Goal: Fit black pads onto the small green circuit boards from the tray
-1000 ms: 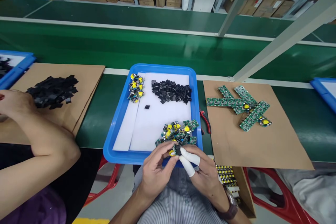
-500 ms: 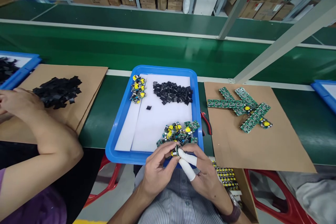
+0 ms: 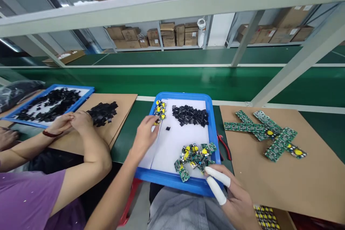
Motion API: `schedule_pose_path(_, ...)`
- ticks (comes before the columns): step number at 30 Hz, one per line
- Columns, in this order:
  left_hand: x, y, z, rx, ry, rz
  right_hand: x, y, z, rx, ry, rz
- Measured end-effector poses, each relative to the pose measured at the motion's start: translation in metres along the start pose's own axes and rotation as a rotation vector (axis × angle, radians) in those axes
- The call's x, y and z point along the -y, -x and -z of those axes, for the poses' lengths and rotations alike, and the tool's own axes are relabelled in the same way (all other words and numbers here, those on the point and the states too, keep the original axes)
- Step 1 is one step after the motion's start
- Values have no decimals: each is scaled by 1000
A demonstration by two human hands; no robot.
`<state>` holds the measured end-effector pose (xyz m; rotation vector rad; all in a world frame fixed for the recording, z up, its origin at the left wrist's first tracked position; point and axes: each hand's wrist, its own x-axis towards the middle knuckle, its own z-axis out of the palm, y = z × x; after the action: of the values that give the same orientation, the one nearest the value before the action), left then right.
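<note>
My left hand [image 3: 144, 134] reaches to the left side of a blue tray [image 3: 175, 179]. Its fingers pinch a small circuit board [image 3: 156, 122] with a yellow part, mostly hidden by the fingertips. Just beyond lies a cluster of similar boards [image 3: 161, 107]. My right hand [image 3: 229, 190], with white finger cots on two fingers, is at the tray's near right corner. Those fingers are slightly apart with nothing visible between them, beside a loose pile of green boards with yellow parts [image 3: 194, 156]. A heap of black pads [image 3: 190, 116] fills the tray's far right, and a single black pad [image 3: 168, 128] lies apart.
Red-handled pliers [image 3: 224, 146] lie right of the tray. Cardboard [image 3: 318, 172] there bears crossed circuit board strips [image 3: 281, 143]. To the left, a co-worker's hands [image 3: 71, 122] are near a black pad pile [image 3: 103, 113]. A slanted metal post [image 3: 291, 66] rises at right.
My hands have parted. The left has moved away and left with a board to the cluster; the right has shifted right beside the pile. The view has tilted up.
</note>
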<state>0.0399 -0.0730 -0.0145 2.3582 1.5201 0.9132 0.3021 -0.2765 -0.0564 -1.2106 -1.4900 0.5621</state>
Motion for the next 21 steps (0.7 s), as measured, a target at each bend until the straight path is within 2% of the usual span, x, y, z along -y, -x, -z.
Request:
schedule_pose_path(3,35,-40,-5,26,-73,29,-2,1,0,-14,18,43)
schedule_pose_path(7,45,-59,-11,83,-105,15,-5,3,9,-49,39,66)
schedule_pose_path(11,31,-41,-12,84,-88,-21,-14,6,25,-54,72,42)
schedule_pose_path(14,21,-20,-21,191,-29,-94,-20,3,32,-71,90,13)
schedule_pose_path(16,19,-12,-29,247,5,-124,-19,-3,32,-67,92,27)
schedule_pose_path(21,10,-7,-35,238,88,-97,-4,-20,19,-42,56,96)
